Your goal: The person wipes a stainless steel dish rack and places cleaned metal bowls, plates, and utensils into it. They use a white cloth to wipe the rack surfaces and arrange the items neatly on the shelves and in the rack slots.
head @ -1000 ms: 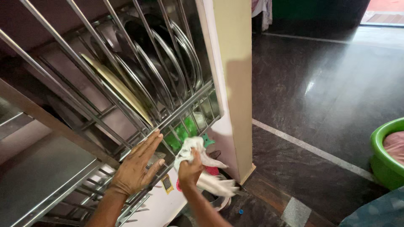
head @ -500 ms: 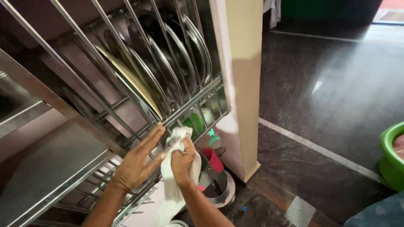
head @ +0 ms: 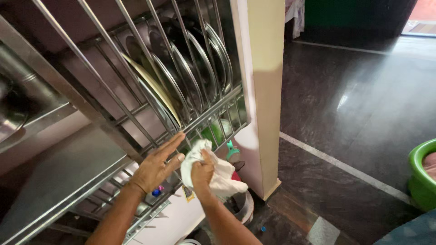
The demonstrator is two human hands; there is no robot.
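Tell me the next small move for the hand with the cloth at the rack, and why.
Probably slide the right hand with the white cloth along the lower front bar of the steel plate rack, toward the cream pillar. The cloth is bunched against that bar, the left hand lies flat on the rack beside it as if steadying, and more bar runs to the right.

Steel plates [head: 190,75] in wire rack [head: 136,109]

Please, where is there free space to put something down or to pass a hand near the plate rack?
Free: the dark floor between the cream pillar and the green tub. Crowded: the steel rack, its slots filled with upright plates, and the lower rail, where the left hand lies flat and the right hand presses a white cloth.
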